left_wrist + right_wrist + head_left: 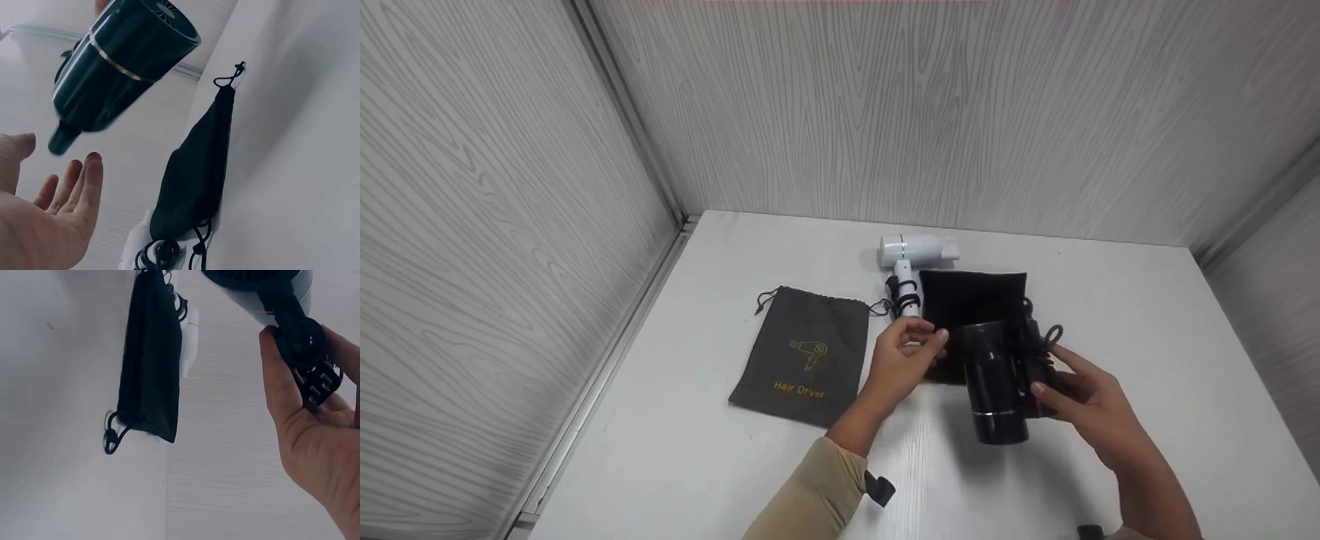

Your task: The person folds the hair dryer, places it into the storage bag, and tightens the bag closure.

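A dark, glossy hair dryer [996, 390] is held above the table by my right hand [1091, 401], whose fingers and thumb grip its folded handle, with a black cord [1051, 337] bundled there. In the right wrist view the plug [319, 385] shows beside the palm. My left hand [901, 360] is close to the dryer's nozzle end; the left wrist view shows its fingers relaxed and a gap between them and the nozzle [63, 138]. Behind the dryer lies a black drawstring bag [971, 296], partly covered from the head camera by the dryer.
A white hair dryer [919, 250] with black cord wound round its handle lies at the back, next to the black bag. To the left lies a grey drawstring bag [802, 352] printed "Hair Dryer". Pale wood-grain panels [885, 112] wall the white table [660, 435] in.
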### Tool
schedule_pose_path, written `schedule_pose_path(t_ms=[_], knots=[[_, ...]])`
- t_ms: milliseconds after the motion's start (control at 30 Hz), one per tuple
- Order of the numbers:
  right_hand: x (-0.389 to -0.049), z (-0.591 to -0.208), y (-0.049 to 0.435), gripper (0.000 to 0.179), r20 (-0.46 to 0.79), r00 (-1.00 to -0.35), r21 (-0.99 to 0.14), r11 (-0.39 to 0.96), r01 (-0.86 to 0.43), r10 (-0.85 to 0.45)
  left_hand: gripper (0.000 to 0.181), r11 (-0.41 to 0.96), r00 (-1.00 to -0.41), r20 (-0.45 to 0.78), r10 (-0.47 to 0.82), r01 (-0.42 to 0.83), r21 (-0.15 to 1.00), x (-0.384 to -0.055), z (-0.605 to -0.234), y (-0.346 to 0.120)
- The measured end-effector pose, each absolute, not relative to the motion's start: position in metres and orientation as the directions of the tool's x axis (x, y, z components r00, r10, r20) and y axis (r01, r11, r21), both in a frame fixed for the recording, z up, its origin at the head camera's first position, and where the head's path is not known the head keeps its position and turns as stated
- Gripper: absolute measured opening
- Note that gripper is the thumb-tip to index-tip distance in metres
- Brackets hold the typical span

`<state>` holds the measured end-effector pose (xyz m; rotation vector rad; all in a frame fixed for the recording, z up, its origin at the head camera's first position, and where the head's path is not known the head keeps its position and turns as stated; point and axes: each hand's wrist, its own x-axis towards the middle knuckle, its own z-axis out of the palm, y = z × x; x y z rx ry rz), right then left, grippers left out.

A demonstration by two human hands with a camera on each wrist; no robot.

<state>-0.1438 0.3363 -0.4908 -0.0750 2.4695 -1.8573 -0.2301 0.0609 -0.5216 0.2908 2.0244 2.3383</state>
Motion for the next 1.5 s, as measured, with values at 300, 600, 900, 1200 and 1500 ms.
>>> schedule_pose_path(t_ms=[300, 600, 900, 1200, 1500], knots=[[-0.137, -0.497, 0.354, 0.079, -0.082, -0.996, -0.96, 0.266, 0.087, 0.028, 0.014, 0.167, -0.943, 0.208, 0.261, 0.257, 0.952, -0.244, -0.534, 0.056], [-0.133, -0.503, 0.359, 0.081, -0.146, -0.987, -0.958, 0.24, 0.158, 0.068, 0.014, 0.34, -0.865, 0.243, 0.439, 0.41, 0.846, -0.259, -0.542, 0.062], [-0.127, -0.511, 0.36, 0.082, -0.197, -0.977, -0.953, 0.218, 0.21, 0.078, 0.025, 0.506, -0.788, 0.172, 0.591, 0.528, 0.682, -0.267, -0.557, 0.066], [-0.123, -0.516, 0.359, 0.081, -0.221, -0.973, -0.95, 0.21, 0.231, 0.067, 0.016, 0.548, -0.766, 0.173, 0.619, 0.58, 0.603, -0.272, -0.567, 0.069], [-0.121, -0.521, 0.359, 0.081, -0.25, -0.967, -0.948, 0.192, 0.255, 0.053, 0.008, 0.556, -0.76, 0.187, 0.622, 0.597, 0.578, -0.275, -0.573, 0.071]])
